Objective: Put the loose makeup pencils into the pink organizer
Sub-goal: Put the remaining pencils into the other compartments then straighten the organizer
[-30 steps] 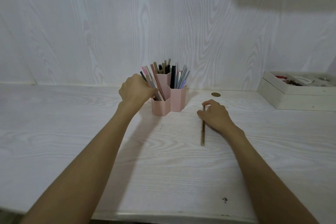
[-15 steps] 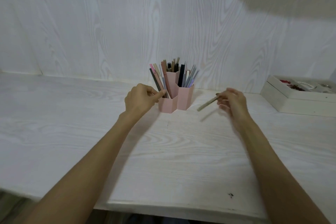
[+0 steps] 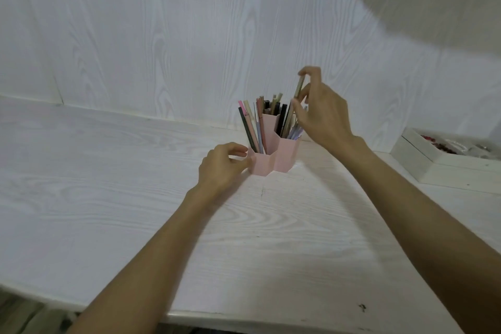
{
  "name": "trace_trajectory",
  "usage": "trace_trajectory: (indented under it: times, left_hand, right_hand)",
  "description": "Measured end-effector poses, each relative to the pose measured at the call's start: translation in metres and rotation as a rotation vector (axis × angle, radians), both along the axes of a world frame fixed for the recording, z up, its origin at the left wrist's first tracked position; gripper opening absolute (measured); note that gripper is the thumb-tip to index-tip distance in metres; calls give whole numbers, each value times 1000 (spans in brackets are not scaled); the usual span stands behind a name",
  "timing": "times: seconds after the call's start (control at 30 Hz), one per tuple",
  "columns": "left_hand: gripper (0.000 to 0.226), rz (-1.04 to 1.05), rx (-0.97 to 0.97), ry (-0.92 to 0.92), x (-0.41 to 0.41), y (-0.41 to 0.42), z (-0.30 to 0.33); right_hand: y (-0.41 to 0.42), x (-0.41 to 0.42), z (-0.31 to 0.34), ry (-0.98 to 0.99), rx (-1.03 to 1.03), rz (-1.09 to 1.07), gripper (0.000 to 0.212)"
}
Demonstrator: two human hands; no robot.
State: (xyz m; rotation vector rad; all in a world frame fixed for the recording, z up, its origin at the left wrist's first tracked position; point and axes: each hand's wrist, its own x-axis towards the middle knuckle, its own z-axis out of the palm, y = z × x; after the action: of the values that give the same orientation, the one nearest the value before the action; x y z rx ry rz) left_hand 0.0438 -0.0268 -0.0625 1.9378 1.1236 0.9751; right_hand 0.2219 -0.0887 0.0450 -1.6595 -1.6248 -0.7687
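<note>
The pencil [image 3: 299,89] stands almost upright over the organizer [image 3: 273,158], its long axis near vertical with the top leaning a little to the right, its lower end dipping among the tips already standing in the right-hand cell. The right hand [image 3: 322,114] pinches it near the top between thumb and fingertips, so that hand is right above the organizer's right side and plainly the one that does the work; from there the move looks like a straight drop down along the pencil's own length, and I would judge the only hitch is the crowd of pencils already in that cell, which could turn the tip aside. How deep the lower end sits I cannot tell, since the hand and the other pencils cover it. The left hand [image 3: 223,167] sits just left of the organizer, low on the table [image 3: 135,198], its thumb and fingertips curled against the near-left wall and steadying it. The organizer itself stands close to the wall [image 3: 162,35] at the back of the table, three joined pink cells, all bristling with pencils. Well to the right of the organizer lies a white box [image 3: 439,168] with small red and pale bits in it.
</note>
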Motion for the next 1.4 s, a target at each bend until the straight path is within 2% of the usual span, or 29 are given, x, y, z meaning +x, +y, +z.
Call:
trace_trajectory:
  times: [0.13, 0.3, 0.37, 0.43, 0.5, 0.53, 0.6, 0.7, 0.77, 0.83, 0.93, 1.07, 1.27, 1.4]
  left_hand:
    - [21, -4, -28, -32, -1, 0, 1]
    - [20, -14, -33, -24, -1, 1, 4]
    - [27, -16, -52, -24, -2, 2, 5]
    - [38, -30, -111, -29, -6, 4, 5]
    - [48, -71, -179, -1, -8, 10, 10]
    - [53, -94, -213, 31, -10, 14, 14]
    - [64, -139, -250, 123, -9, 21, 22]
    - [77, -182, -239, 253, -1, 25, 31]
    - [83, -213, -240, 322, 8, 22, 32]
    - [84, -215, -233, 337, 15, 16, 26]
    - [82, -119, -158, 289, 21, 5, 20]
    - [79, -52, -54, 266, 22, -1, 22]
    - [50, -63, -5, 324, 28, 10, 25]
    - [43, -86, 72, 339, 51, 15, 44]
  right_hand:
    - [13, 5, -9, 5, -93, -25, 30]
    - [11, 10, -10, 81, -115, -56, 32]
    - [5, 15, -6, 171, -131, 10, 33]
    - [-3, 23, -5, 309, -61, 59, 33]
    - [-12, 34, -11, 535, 44, 2, 31]
    - [-15, 40, -18, 654, 29, -64, 32]
    - [-19, 50, -35, 861, -225, -140, 43]
    - [-23, 46, -56, 1026, -716, 6, 77]
    - [-20, 36, -65, 1044, -802, 130, 91]
    - [-13, 26, -72, 1041, -746, 194, 82]
    - [-6, 15, -78, 1073, -554, 192, 53]
    - [-2, 10, -83, 1033, -406, 105, 56]
    - [-2, 15, -86, 986, -287, 51, 34]
    - [-12, 35, -68, 1009, -197, 55, 46]
